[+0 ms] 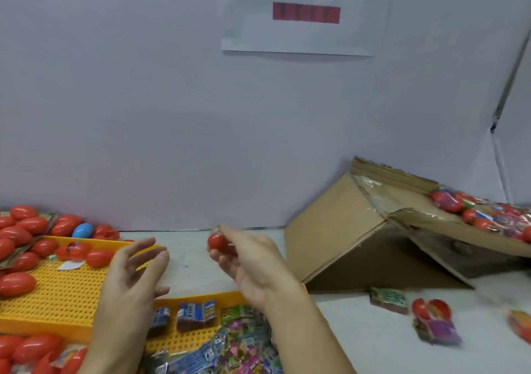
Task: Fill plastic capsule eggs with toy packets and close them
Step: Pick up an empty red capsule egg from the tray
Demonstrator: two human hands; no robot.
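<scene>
R hand [253,261] grips small red plastic capsule egg [217,242] above white counter [359,330].
L hand [135,270] apart, fingers relaxed, holding nothing, over yellow perforated plastic tray [57,296]; colourful toy packets [238,342] below w/ tilted brown cardboard box [339,230] at right.

Right hand [253,261] holds a capsule egg [217,242]. Left of the grip: left hand [135,270] over a perforated tray [57,296] bearing eggs. Below it: toy packets [230,342]. Right: tilted cardboard box [344,230], eggs inside.
</scene>
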